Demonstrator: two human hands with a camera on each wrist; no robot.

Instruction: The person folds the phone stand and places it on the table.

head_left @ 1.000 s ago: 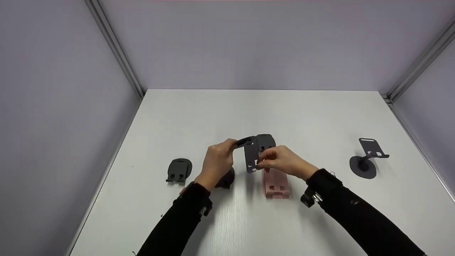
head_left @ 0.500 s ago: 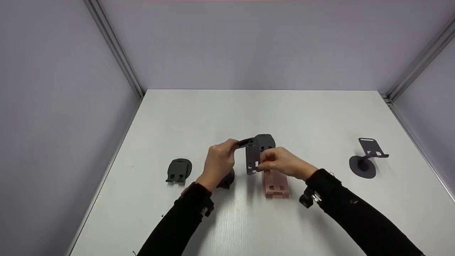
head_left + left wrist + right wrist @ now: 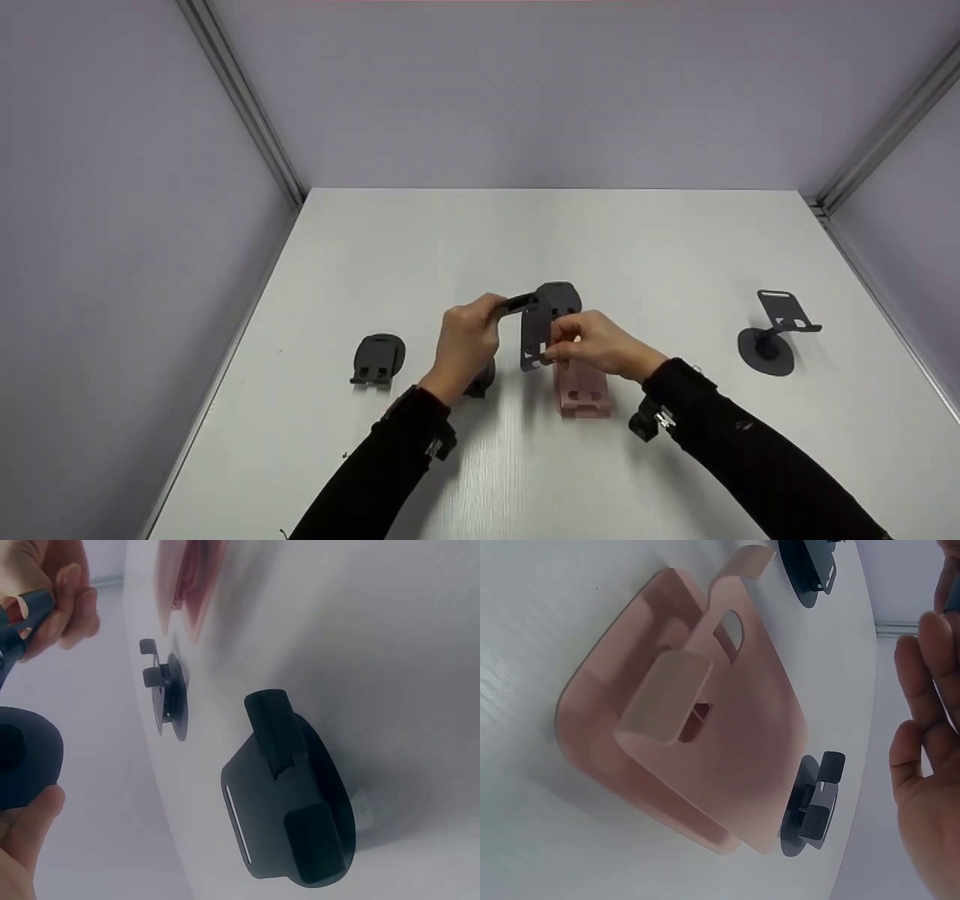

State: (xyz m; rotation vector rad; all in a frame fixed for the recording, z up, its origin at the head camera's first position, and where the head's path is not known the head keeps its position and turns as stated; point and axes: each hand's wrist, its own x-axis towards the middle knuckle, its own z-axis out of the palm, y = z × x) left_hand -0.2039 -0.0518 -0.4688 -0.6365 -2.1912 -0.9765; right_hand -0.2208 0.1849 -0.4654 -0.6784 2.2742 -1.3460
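Note:
My left hand (image 3: 469, 341) grips the round base of a dark phone stand (image 3: 535, 337) held above the table. In the left wrist view its thumb lies against that base (image 3: 34, 757). My right hand (image 3: 600, 343) pinches the lower edge of the stand's slotted plate, which hangs down at an angle from the base. A pink phone stand (image 3: 583, 390) lies folded under my right hand. Just behind the held stand sits a folded dark stand (image 3: 562, 296). Another dark stand (image 3: 480, 380) is partly hidden by my left wrist.
A folded dark phone stand (image 3: 379, 358) rests on the white table (image 3: 420, 240) to the left. Far right stands an unfolded one (image 3: 772, 337) with its plate raised on a stem. Grey panels (image 3: 525, 97) close off the back and sides.
The held stand's plate has shifted slightly right and down. My left hand has drifted a little to the right, while the right hand keeps its pinch. Other stands stay put.

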